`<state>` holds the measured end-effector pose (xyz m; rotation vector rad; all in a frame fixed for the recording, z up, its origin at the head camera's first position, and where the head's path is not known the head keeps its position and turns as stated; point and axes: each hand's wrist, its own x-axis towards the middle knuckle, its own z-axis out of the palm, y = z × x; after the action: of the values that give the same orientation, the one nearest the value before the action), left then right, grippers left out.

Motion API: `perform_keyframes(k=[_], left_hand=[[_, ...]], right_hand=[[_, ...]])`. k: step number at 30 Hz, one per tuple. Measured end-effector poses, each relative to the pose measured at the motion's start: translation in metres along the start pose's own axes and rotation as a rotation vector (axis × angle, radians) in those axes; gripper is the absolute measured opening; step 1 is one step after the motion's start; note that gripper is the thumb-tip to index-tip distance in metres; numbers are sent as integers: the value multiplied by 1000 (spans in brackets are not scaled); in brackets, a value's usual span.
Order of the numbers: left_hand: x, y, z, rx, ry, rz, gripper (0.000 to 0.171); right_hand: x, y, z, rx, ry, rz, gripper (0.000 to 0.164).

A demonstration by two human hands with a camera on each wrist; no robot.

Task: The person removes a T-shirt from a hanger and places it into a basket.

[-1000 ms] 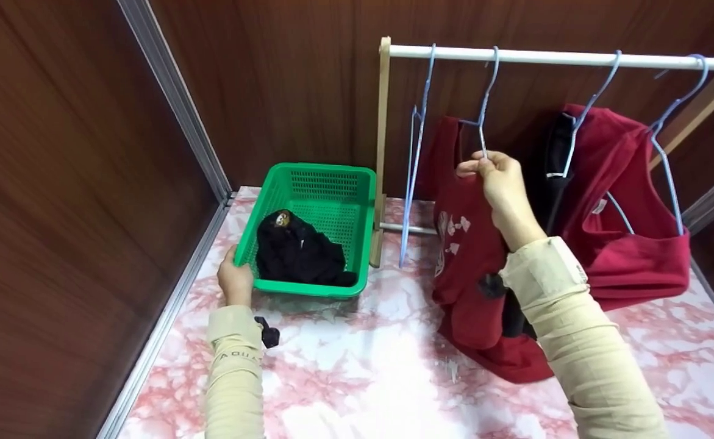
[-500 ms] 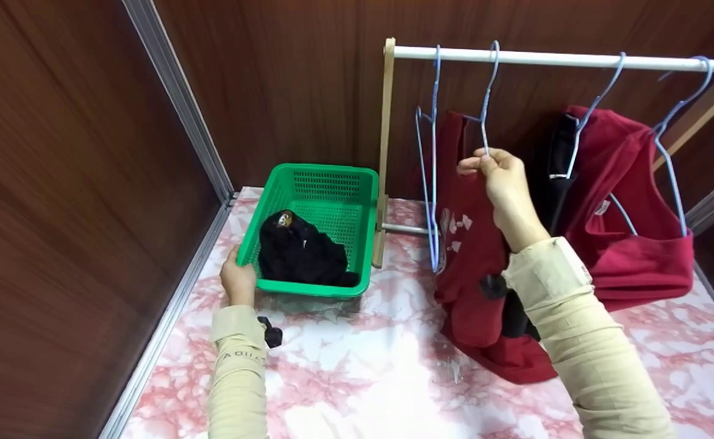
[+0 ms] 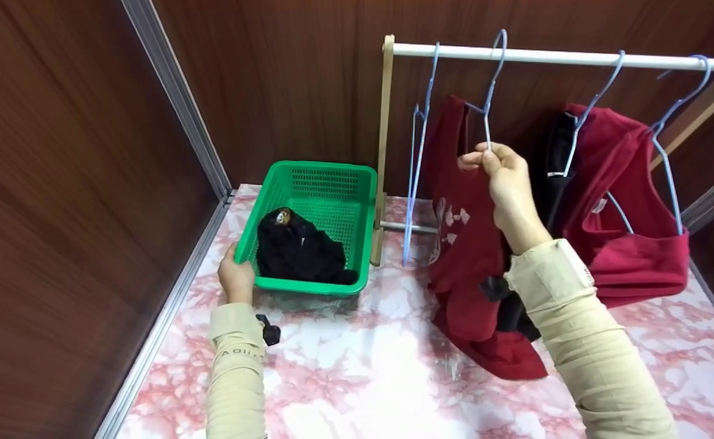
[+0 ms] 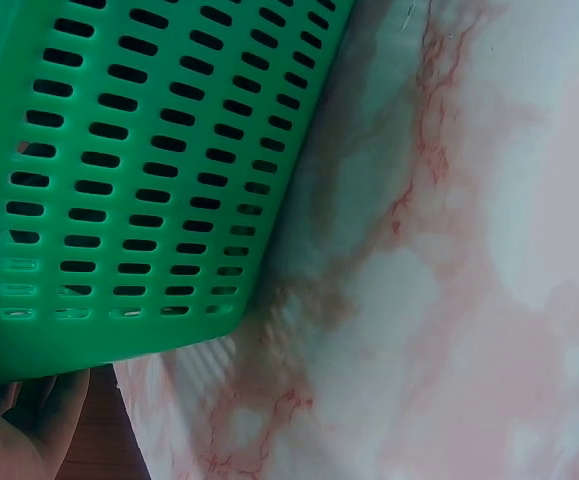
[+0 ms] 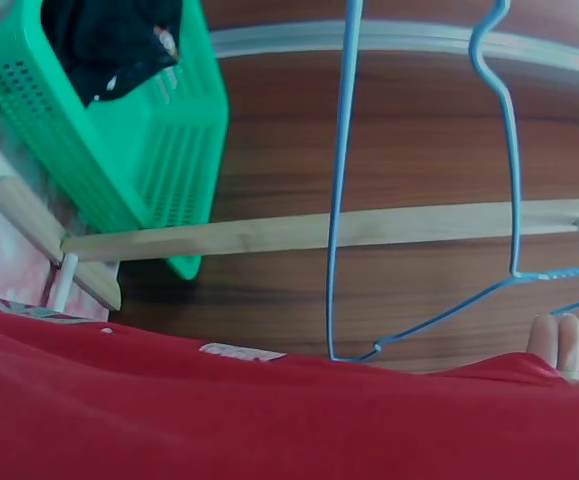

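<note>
My left hand grips the near left corner of a green plastic basket, with its fingers at the rim. A crumpled black garment lies in the basket. My right hand pinches the wire of a blue clothes hanger at its shoulder, where a red top with a white print hangs. The hook's curve stands a little above the white rod. In the right wrist view, the red top fills the lower part and hides most of the hand; some fingertips show.
A bare blue hanger hangs left of the red top. To the right hang black trousers and another red garment. The rack's wooden post stands by the basket. Brown panels enclose the marbled floor.
My right hand has raised the hanger and red top slightly, so the hook has risen from the rod. The bare hanger has swung. My left hand stays on the basket.
</note>
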<state>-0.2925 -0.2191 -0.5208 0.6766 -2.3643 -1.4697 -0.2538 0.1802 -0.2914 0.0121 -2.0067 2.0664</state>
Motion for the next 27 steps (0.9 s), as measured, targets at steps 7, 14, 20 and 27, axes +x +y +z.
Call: perform_keyframes(k=[7,14,20,27], left_hand=[[-1,0,0,-1,-3,-13,54],[-2,-1,0,10,10,9,54],[-3,-2,1,3,23,27,53],[-3,-3,0,-2,20,18,51]], right_hand=[[-3,2,-1,11,26,-54,17],[-11,5,-2,5,51,-94,18],[-19,10,-4,2,72,-120,18],[-28,18,-6,26,152,-111,24]])
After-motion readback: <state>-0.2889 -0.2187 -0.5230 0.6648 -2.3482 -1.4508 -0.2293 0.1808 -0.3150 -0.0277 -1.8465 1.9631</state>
